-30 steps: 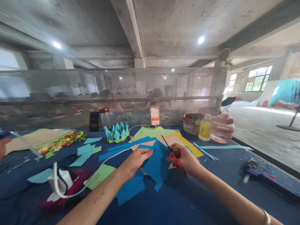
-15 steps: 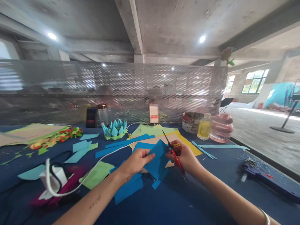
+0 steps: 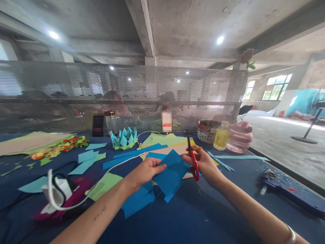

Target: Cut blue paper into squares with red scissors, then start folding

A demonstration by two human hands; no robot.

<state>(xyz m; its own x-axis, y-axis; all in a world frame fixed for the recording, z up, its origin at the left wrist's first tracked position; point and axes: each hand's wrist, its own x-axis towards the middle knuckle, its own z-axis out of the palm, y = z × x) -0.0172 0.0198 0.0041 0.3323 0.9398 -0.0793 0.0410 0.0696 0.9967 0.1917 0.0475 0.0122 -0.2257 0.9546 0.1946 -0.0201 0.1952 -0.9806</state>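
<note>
A blue square of paper point(image 3: 172, 173) is held up before me with one corner pointing away. My left hand point(image 3: 148, 170) pinches its left corner between thumb and fingers. At the opposite corner, fingertips of my right hand point(image 3: 207, 166) touch the paper, partly hidden behind it. The same hand grips red-handled scissors point(image 3: 194, 164), their dark blades pointing up and away from me. Blue paper sheets point(image 3: 139, 202) lie beneath my left forearm. Beyond the hands, blue strips point(image 3: 135, 156) rest near a stack of peach, green and yellow sheets point(image 3: 175, 138).
A folded paper crown-like piece point(image 3: 124, 139) stands at the back. Right of it are a phone point(image 3: 167, 121), a round basket point(image 3: 207, 133), a yellow bottle point(image 3: 220, 137) and a pink jug point(image 3: 239, 139). A glue gun point(image 3: 291, 195) lies right; a white cable point(image 3: 101, 184) crosses left.
The scissors have turned more upright in my right hand, their blades swinging right and away from the paper. The blue square is turned flatter toward me, still between both hands.
</note>
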